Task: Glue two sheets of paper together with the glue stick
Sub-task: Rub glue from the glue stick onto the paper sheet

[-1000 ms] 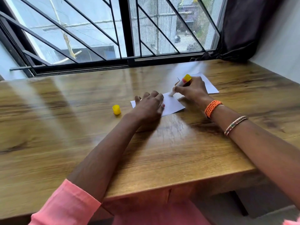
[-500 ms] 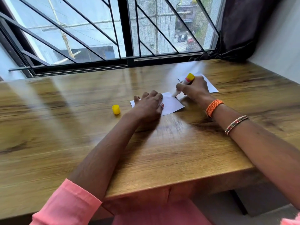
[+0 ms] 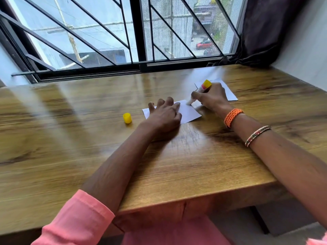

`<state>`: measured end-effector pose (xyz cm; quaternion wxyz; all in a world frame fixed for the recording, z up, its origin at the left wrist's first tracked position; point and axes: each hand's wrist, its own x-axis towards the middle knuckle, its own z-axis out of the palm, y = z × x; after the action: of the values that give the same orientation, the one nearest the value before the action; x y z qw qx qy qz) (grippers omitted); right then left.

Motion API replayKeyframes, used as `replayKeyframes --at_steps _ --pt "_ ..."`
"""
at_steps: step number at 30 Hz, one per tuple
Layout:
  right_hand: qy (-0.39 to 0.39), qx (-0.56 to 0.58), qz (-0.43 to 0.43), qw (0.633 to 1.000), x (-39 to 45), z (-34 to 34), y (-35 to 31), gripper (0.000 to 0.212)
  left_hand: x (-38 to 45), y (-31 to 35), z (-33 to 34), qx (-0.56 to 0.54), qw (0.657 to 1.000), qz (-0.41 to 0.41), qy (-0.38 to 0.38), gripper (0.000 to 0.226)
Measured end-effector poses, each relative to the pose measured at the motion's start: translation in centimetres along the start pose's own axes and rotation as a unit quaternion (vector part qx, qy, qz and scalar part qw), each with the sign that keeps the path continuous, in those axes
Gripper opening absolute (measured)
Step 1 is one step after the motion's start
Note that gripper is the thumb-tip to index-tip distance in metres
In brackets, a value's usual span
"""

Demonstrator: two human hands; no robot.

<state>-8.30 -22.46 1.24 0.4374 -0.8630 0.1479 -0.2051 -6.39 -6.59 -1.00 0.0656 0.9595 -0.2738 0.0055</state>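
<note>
A small white sheet of paper (image 3: 188,113) lies flat on the wooden table (image 3: 177,165). My left hand (image 3: 163,115) presses down on its left half, fingers spread. My right hand (image 3: 211,98) grips a glue stick (image 3: 200,91) with a yellow end, tilted, its white tip touching the sheet's far right edge. A second white sheet (image 3: 230,93) lies beyond my right hand, partly hidden by it. The glue stick's yellow cap (image 3: 127,118) stands on the table left of the first sheet.
A barred window (image 3: 123,36) runs along the table's far edge. A dark curtain (image 3: 261,30) hangs at the back right, beside a white wall (image 3: 304,43). The table's front edge is near my body.
The glue stick's tip has slid a little along the sheet's far right edge with my right hand. My left hand stays on the paper. The view has shifted slightly.
</note>
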Motion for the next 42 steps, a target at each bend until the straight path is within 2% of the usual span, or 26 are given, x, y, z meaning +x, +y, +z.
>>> replayKeyframes --at_steps 5,11,14,18,23,27,31,36,39,42 --pt "-0.004 0.013 0.02 1.0 -0.8 -0.7 0.3 0.022 -0.1 0.0 0.1 -0.004 1.0 0.004 0.005 0.05" --pt "-0.013 0.03 0.022 0.999 -1.2 -1.4 1.2 0.013 -0.1 0.0 0.2 -0.001 1.0 0.005 0.005 0.048" --pt "-0.023 0.022 0.022 0.999 -1.4 -1.9 1.3 0.021 -0.1 0.0 0.2 0.003 1.0 0.003 0.003 0.049" --pt "-0.067 0.019 0.029 0.997 -1.1 -2.6 0.6 0.011 0.0 0.0 0.2 0.002 1.0 0.003 0.004 0.05" --pt "-0.031 0.062 0.024 0.997 0.6 -1.7 -0.4 0.013 0.0 -0.1 0.2 0.005 1.0 0.005 -0.002 0.051" --pt "-0.027 0.016 0.013 0.999 1.4 0.0 -0.7 0.021 0.0 -0.2 0.2 0.01 1.0 0.004 -0.005 0.052" --pt "-0.017 -0.001 -0.003 1.0 0.9 0.3 -0.5 0.013 0.0 -0.2 0.2 0.01 1.0 0.005 -0.008 0.053" --pt "-0.019 -0.008 -0.017 1.0 -0.3 -1.0 -0.1 0.023 0.0 -0.3 0.2 0.001 1.0 0.003 -0.008 0.053" --pt "-0.039 -0.027 -0.006 0.999 -1.1 -2.1 0.5 0.014 -0.1 -0.2 0.3 0.004 1.0 0.003 -0.004 0.052" --pt "-0.097 -0.028 0.017 0.995 -1.2 -3.4 0.5 0.023 -0.1 -0.1 0.2 0.004 1.0 0.003 -0.001 0.052"
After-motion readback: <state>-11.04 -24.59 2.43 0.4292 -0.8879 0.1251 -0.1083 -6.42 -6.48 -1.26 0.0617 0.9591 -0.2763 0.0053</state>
